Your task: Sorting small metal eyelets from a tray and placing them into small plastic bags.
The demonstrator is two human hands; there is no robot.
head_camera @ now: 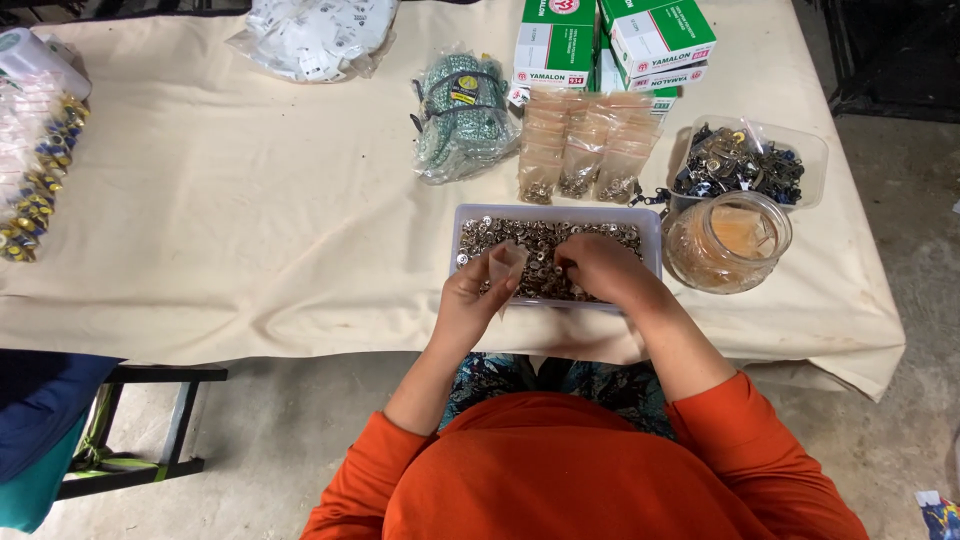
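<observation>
A shallow plastic tray (655, 232) full of small metal snap pieces (520, 236) sits at the near edge of a cloth-covered table (250, 220). My left hand (470, 300) holds a small clear plastic bag (506, 262) open above the tray's near side. My right hand (598, 268) rests in the tray with fingers curled down into the metal pieces; what it grips is hidden. Filled small bags (580, 150) lie in a row just behind the tray.
A clear jar of empty bags (728, 243) stands right of the tray, a tub of dark metal parts (745, 165) behind it. Green and white boxes (610, 40), a green bundle in plastic (462, 115), a white bag (315, 35) and beaded items (35, 170) lie farther off.
</observation>
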